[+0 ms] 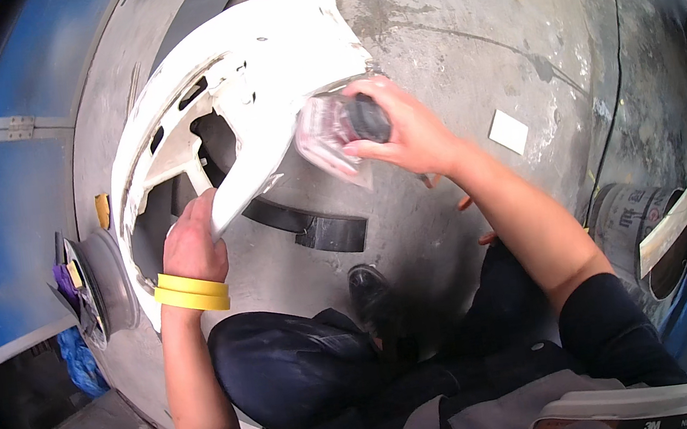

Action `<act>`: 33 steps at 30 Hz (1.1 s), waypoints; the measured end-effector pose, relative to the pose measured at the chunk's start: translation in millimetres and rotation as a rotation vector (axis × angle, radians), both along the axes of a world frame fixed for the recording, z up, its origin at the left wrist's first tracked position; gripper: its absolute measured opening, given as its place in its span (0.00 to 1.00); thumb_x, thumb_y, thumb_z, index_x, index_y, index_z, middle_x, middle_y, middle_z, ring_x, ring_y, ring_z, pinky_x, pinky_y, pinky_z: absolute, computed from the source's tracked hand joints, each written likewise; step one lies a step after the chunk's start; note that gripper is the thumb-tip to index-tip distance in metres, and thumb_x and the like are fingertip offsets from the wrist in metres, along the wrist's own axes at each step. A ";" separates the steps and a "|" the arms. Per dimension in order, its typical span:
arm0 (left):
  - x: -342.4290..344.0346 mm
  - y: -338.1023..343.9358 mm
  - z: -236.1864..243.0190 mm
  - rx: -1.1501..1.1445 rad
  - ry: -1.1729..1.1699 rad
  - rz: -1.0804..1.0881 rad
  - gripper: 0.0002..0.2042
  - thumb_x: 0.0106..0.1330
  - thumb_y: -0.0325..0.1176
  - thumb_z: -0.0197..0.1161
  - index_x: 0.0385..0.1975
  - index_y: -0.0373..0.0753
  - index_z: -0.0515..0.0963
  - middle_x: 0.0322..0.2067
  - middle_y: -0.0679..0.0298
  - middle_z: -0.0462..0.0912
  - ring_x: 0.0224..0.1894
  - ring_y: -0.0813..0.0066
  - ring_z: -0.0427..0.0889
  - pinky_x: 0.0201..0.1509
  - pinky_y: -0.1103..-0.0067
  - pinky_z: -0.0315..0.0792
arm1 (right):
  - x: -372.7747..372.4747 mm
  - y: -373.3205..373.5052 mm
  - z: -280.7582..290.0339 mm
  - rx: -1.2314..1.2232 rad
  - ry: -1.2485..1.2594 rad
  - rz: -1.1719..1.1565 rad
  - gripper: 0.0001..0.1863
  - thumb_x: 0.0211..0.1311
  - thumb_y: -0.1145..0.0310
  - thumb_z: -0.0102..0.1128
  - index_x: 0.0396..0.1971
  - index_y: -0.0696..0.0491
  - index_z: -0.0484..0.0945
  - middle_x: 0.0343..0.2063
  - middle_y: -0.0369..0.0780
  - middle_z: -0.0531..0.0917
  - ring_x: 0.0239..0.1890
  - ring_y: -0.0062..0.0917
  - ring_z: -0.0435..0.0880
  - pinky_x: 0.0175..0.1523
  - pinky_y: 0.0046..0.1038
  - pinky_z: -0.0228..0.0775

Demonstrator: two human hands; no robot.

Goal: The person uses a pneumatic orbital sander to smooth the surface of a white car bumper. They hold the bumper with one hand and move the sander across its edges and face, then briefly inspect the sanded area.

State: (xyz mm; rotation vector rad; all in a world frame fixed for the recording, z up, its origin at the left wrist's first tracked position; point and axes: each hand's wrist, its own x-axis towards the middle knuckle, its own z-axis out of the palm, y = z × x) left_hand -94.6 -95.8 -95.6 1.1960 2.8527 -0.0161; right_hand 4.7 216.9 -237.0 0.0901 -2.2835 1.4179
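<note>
White plastic forms the landmark: a car bumper panel (234, 91) standing on edge on the concrete floor (460, 46), its long axis running from the lower left, near the person's knee, up and away to the right.

At the near, lower edge of the bumper panel, the left hand (191, 246) grips the rim, fingers wrapped over and closed on the plastic. Two yellow rings (191, 292), apparently tape rolls, sit on that wrist.

Just right of the bumper panel, at its mid-height, the right hand (406, 131) holds a dark sanding block wrapped in a pinkish translucent sheet (331, 130). The fingers are curled and pressed on the block, pinching it. The sheet touches or nearly touches the panel's right edge; the panel surface lies directly left of these fingers, so the right hand is the nearer one to the working face.

Right of the bumper panel and farther off, a small white pad (508, 132) lies on the floor. Beyond it, a black cable (614, 78) runs across the floor.
</note>
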 end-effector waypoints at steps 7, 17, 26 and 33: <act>10.8 -9.0 -23.8 0.129 0.213 0.004 0.26 0.51 0.17 0.62 0.54 0.35 0.78 0.44 0.47 0.83 0.46 0.42 0.82 0.54 0.59 0.75 | 17.7 3.2 -10.8 -0.074 0.022 -0.037 0.44 0.53 0.53 0.80 0.65 0.52 0.66 0.57 0.49 0.76 0.59 0.46 0.78 0.65 0.39 0.71; 18.5 -5.8 -28.9 0.172 0.349 0.070 0.24 0.49 0.17 0.63 0.50 0.35 0.81 0.42 0.52 0.86 0.46 0.50 0.83 0.55 0.61 0.74 | -10.2 0.6 41.9 0.199 0.055 0.113 0.41 0.54 0.54 0.80 0.63 0.51 0.67 0.55 0.48 0.76 0.55 0.47 0.80 0.58 0.41 0.75; 15.0 -11.9 -27.1 0.203 0.335 0.032 0.21 0.55 0.16 0.59 0.49 0.36 0.82 0.45 0.52 0.86 0.47 0.48 0.83 0.56 0.61 0.73 | -9.3 -4.0 43.4 0.247 -0.149 0.160 0.40 0.54 0.53 0.79 0.62 0.50 0.66 0.55 0.49 0.75 0.53 0.48 0.81 0.56 0.43 0.76; 9.1 -17.4 -24.7 0.185 0.322 0.024 0.21 0.52 0.17 0.60 0.49 0.36 0.82 0.45 0.52 0.87 0.48 0.49 0.83 0.56 0.62 0.73 | -18.5 -7.5 37.0 0.165 0.031 0.187 0.38 0.56 0.55 0.78 0.61 0.51 0.66 0.54 0.48 0.75 0.52 0.48 0.79 0.55 0.41 0.75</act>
